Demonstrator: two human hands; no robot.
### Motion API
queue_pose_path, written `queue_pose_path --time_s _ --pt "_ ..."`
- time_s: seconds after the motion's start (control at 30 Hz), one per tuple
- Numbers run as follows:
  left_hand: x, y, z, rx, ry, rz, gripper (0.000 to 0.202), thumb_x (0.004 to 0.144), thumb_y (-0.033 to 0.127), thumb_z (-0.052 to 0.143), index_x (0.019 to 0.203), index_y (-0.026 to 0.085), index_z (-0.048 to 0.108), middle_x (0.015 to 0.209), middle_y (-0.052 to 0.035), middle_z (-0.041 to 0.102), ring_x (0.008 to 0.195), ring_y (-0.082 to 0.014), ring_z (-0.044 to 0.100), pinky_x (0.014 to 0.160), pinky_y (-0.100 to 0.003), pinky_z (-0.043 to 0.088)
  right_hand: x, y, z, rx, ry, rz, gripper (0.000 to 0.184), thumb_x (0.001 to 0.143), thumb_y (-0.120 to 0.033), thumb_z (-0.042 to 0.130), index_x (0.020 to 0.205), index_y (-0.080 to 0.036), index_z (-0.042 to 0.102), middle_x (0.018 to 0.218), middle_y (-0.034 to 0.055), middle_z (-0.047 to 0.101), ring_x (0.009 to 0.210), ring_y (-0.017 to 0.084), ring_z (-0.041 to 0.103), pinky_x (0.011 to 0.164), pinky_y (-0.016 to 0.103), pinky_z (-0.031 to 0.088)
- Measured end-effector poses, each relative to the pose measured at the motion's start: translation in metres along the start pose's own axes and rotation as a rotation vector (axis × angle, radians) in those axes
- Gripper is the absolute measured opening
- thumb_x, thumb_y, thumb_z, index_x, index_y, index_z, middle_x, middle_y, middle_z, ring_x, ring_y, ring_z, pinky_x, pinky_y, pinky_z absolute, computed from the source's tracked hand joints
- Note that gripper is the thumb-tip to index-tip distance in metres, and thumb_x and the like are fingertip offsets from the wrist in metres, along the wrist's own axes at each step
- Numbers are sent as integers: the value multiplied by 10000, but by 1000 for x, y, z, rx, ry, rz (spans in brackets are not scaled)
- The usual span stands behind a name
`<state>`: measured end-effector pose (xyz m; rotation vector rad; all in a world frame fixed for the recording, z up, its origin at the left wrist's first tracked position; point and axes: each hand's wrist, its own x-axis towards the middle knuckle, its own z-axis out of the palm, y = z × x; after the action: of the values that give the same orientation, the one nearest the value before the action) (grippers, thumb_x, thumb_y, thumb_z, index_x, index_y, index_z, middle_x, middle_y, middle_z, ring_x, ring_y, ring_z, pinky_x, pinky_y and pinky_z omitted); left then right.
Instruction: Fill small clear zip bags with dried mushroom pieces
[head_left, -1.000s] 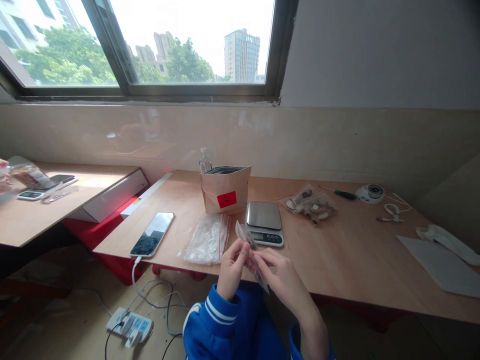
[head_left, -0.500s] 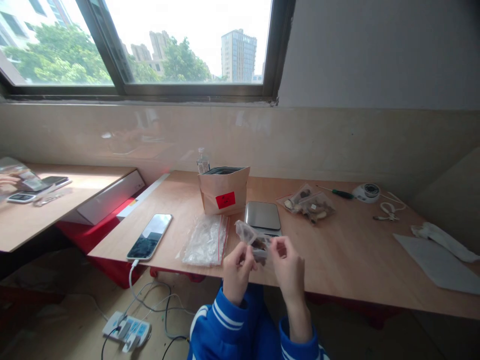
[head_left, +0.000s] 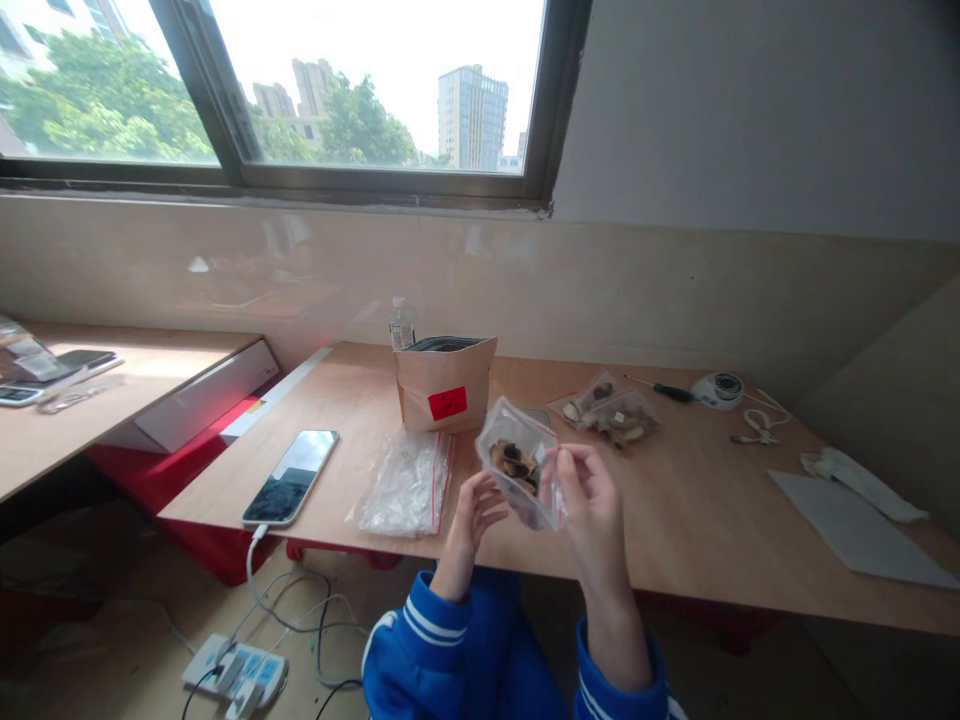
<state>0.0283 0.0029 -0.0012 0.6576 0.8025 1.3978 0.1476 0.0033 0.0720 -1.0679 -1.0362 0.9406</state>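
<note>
My right hand [head_left: 592, 505] pinches the edge of a small clear zip bag [head_left: 517, 462] with brown dried pieces inside, lifted over the near edge of the wooden table [head_left: 697, 510]. My left hand [head_left: 471, 520] is just below and left of the bag, fingers spread, holding nothing. Both sleeves are blue with white stripes. The bag hides most of a small digital scale behind it.
A brown paper pouch [head_left: 444, 385] with a red label stands at the back. A pile of empty clear zip bags [head_left: 405, 482] lies beside a charging phone [head_left: 289, 477]. Filled bags [head_left: 611, 408], a screwdriver [head_left: 666, 391], a tape roll [head_left: 718, 388] and white sheets [head_left: 855, 525] lie right.
The bag has been raised and turned to face me. My left hand has let go of it and opened; my right hand alone holds it.
</note>
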Motion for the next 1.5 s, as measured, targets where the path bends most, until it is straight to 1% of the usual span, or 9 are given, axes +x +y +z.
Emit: queue_pose_path --time_s 0.17,0.27,0.43,0.57,0.7,0.9,1.1,1.33,1.5 --pt "-7 3 0 -234 34 4 695 685 647 630 1216 203 566 1145 -109 647 1025 -231 606 856 -351 482 17 3 18 -48 -423 64 311 859 -497 509 834 -187 531 585 -40 516 504 99 491 478 206 404" --pt "-7 12 -8 -209 94 72 602 732 523 663 1243 229 542 1142 -73 652 1056 -198 601 888 -309 479 25 -1 17 -224 -569 20 278 897 -435 464 807 -186 548 564 -50 494 494 93 458 492 211 378" --pt "1 18 -23 -82 211 176 538 757 442 672 1240 256 523 1293 -40 573 1190 -174 532 958 -267 452 29 -9 23 -540 -453 -229 131 853 -231 520 947 -198 605 772 -9 584 640 115 525 612 236 432" --pt "6 13 -30 -55 228 271 508 841 532 525 1280 280 489 1307 -44 569 1226 -164 509 997 -290 433 25 -9 36 -577 -537 -420 186 871 -141 474 919 -213 640 874 19 573 763 130 555 718 254 462" --pt "7 16 -35 -42 276 238 546 849 618 420 1247 265 539 1247 -54 617 1230 -176 509 1006 -301 428 22 -10 49 -642 -499 -505 208 870 -108 470 933 -217 635 908 37 529 831 157 554 781 296 464" --pt "6 21 -39 -170 270 267 457 863 470 446 1225 224 580 1266 -50 606 1266 -211 474 1056 -338 383 25 -7 60 -689 -630 -364 54 858 -217 549 862 -192 597 812 9 573 703 137 546 672 261 447" --pt "7 18 -46 -42 198 276 522 833 434 553 1322 267 483 1317 -62 563 1234 -233 505 1034 -354 407 25 -4 60 -562 -861 -191 197 905 -333 490 965 -196 620 873 17 662 743 151 597 663 240 446" --pt "10 14 -45 175 183 373 513 798 436 617 1271 251 543 1383 -60 500 1340 -259 371 1105 -355 318 33 19 63 -403 -893 43 383 842 -362 564 1191 -207 582 895 27 683 664 142 607 538 219 471" --pt "12 12 -48 176 195 351 530 822 419 597 1314 249 498 1423 -62 454 1332 -237 387 1129 -360 266 39 30 63 -244 -911 182 295 792 -364 616 977 -138 662 717 20 665 562 113 568 478 196 443"
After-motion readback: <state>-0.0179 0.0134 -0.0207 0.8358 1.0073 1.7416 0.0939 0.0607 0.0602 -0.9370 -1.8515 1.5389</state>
